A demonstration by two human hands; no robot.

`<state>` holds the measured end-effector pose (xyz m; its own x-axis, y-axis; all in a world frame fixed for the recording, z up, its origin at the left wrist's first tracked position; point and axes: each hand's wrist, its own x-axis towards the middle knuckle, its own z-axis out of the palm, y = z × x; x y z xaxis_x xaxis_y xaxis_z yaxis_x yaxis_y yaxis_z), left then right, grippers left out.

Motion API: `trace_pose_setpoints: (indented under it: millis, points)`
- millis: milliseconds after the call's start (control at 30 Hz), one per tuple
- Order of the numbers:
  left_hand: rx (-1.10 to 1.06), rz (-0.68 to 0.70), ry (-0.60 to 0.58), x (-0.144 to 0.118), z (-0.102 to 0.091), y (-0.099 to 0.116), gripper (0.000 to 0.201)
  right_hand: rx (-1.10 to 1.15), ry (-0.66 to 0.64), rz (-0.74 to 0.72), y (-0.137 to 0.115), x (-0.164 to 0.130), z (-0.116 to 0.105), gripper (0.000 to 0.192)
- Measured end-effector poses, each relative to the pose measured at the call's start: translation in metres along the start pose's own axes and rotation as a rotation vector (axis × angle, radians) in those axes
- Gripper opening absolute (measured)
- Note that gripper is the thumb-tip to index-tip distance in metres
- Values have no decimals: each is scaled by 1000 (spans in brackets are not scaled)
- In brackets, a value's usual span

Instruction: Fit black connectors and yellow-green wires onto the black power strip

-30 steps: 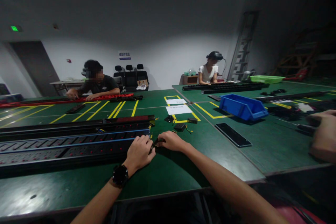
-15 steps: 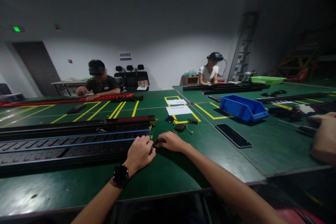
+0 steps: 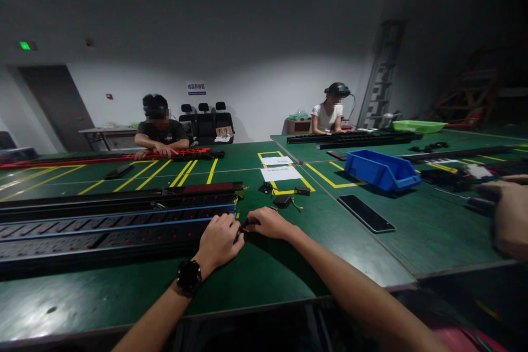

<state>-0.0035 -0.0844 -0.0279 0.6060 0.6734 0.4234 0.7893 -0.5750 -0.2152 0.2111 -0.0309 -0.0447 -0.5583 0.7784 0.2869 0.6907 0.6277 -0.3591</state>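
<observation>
Hardly shifted at the right end of the long panel (image 3: 124, 235), unlike a co-worker's hands (image 3: 164, 150) across it, now together; pinching a dark piece (image 3: 246, 225) there with the right hand (image 3: 270, 223); curling the left hand (image 3: 220, 239) beside it, cannot tell its grip; seemingly mid-work, with a wired block (image 3: 283, 200) lying loose beyond the panel

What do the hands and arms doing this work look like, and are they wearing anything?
Human ones: the left hand and right hand are gloveless, and no sleeves show. A black watch with a round face is worn on the left; the right wears none.
</observation>
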Motion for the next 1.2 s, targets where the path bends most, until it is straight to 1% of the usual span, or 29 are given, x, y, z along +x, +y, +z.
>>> trace_pose_setpoints:
  millis: [300,667,1200]
  points:
    - [-3,3,4,0,0,-1,18,-10,-27,15,-2,1,-2,17]
    - [-26,0,30,0,-2,0,16,-19,-40,19,-3,1,-4,16]
    - [3,-5,-15,-2,4,0,19,30,-38,39,-4,-1,-1,13]
